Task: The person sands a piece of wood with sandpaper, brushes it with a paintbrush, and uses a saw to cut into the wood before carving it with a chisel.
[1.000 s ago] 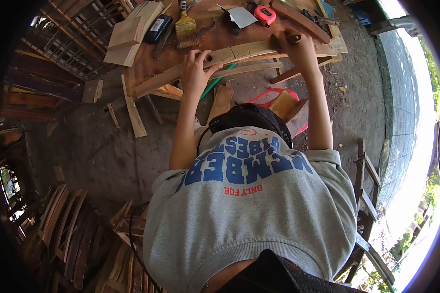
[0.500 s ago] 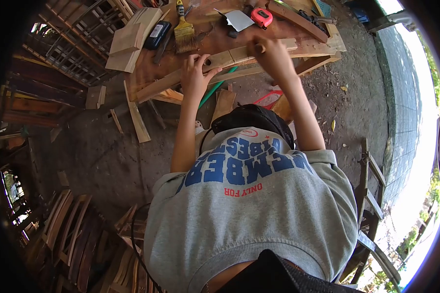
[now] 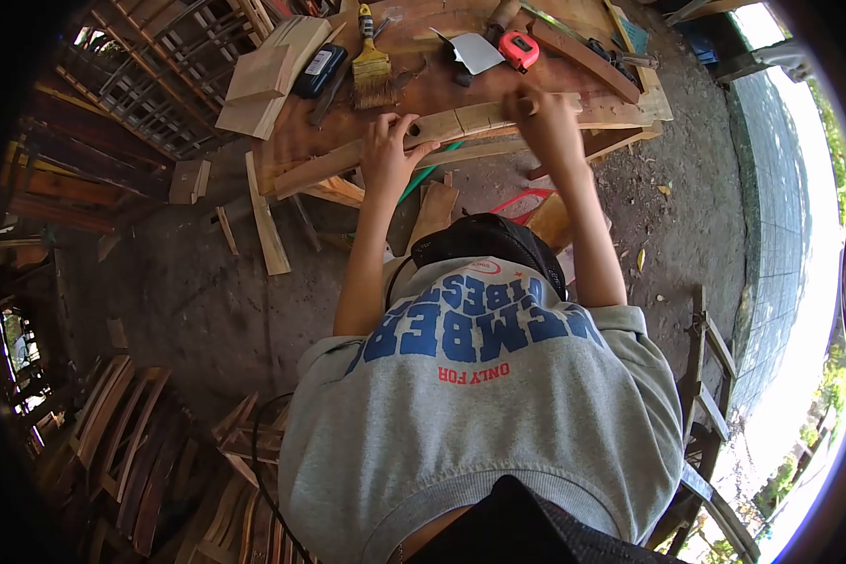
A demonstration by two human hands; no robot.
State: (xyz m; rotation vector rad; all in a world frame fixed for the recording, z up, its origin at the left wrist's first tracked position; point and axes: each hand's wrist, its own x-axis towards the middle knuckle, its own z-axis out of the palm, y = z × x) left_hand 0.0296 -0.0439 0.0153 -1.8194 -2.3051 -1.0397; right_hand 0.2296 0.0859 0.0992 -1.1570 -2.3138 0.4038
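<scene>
A long, slightly curved wooden piece (image 3: pixel 479 119) lies along the near edge of the wooden table (image 3: pixel 432 47); dark lines cross it and a dark round hole shows near my left hand. My left hand (image 3: pixel 392 148) holds the piece beside that hole, thumb on the near side and fingers over the top. Over the right part of the piece, my right hand (image 3: pixel 547 124) is closed around a small wooden-looking thing with a round end (image 3: pixel 528 105). Blur hides the rest of that thing, and whether it touches the piece cannot be made out.
On the table are a paintbrush (image 3: pixel 372 70), a black device (image 3: pixel 319 71), a white sheet (image 3: pixel 475 53), a red tape measure (image 3: pixel 518 51), a brown wooden bar (image 3: pixel 585 62) and stacked boards (image 3: pixel 263 75). Curved wooden parts (image 3: pixel 127 423) lie at lower left.
The whole view has shifted, so table and tools appear slightly lower and further right. My left hand still holds the piece; my right hand stays closed over its right part.
</scene>
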